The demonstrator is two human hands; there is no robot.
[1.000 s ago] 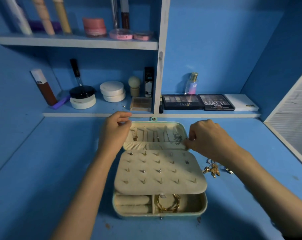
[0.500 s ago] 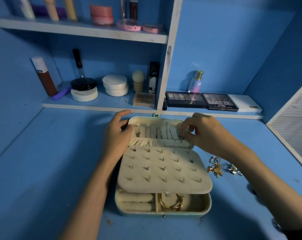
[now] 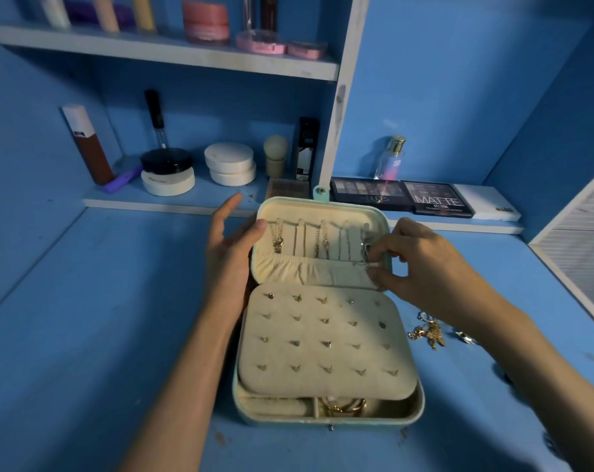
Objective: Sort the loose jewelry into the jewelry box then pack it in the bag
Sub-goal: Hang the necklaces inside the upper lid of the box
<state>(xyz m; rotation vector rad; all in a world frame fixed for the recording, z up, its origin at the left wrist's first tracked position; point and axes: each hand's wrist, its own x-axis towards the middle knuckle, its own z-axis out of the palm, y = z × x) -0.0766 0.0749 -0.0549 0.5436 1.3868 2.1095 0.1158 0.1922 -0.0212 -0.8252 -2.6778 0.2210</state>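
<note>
Head: hands (image 3: 229, 248) (image 3: 425, 264) on lid (image 3: 323, 212) and necklace (image 3: 366, 249)

"MATTE" on black palette (image 3: 438, 199), "NUDES" on neighbouring palette (image 3: 370, 195), "SB" on perfume bottle (image 3: 390, 162)

Blue walls (image 3: 459, 80), blue desk (image 3: 84, 335), 2 white-edged shelves (image 3: 186, 57), white louvered panel (image 3: 581, 240) at right.
</note>
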